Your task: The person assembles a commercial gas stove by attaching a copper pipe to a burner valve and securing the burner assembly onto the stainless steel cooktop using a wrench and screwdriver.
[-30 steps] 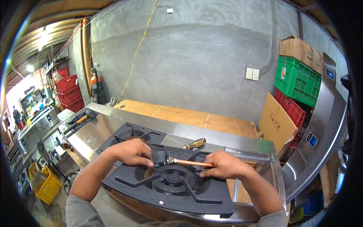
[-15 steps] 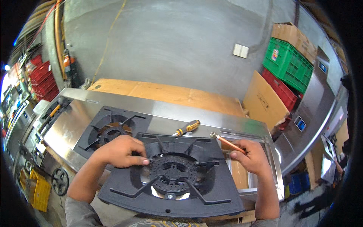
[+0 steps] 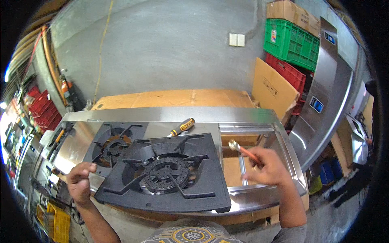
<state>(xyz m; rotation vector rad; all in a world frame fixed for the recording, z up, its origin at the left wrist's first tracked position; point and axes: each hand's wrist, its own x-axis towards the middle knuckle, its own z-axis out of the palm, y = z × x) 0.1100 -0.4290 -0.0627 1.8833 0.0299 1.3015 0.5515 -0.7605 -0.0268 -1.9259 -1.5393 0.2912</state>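
Observation:
A black cast-iron burner top [image 3: 210, 162] with a round perforated burner [image 3: 166, 174] lies skewed on the steel stove [image 3: 194, 115], its front corner jutting past the near edge. My left hand [image 3: 81, 182] is raised off its left side, fingers curled in; whatever they hold, if anything, is hidden. Over the open bay of the stove on the right, my right hand [image 3: 269, 166] grips a tool with an orange handle and a shiny metal head [image 3: 234, 145]. Behind the burner top lies a black-and-yellow screwdriver [image 3: 182, 127].
A second black burner top [image 3: 135, 130] sits in the stove's left part. Cardboard [image 3: 178, 98] leans along the wall behind. Green [image 3: 291, 44] and red crates [image 3: 285, 73] are stacked at the back right beside a tall steel panel [image 3: 324, 89]. A yellow crate [image 3: 58, 224] stands at lower left.
My left hand has come off the burner and moved left and down. My right hand still holds the orange-handled tool, now over the open bay. The whole view has shifted.

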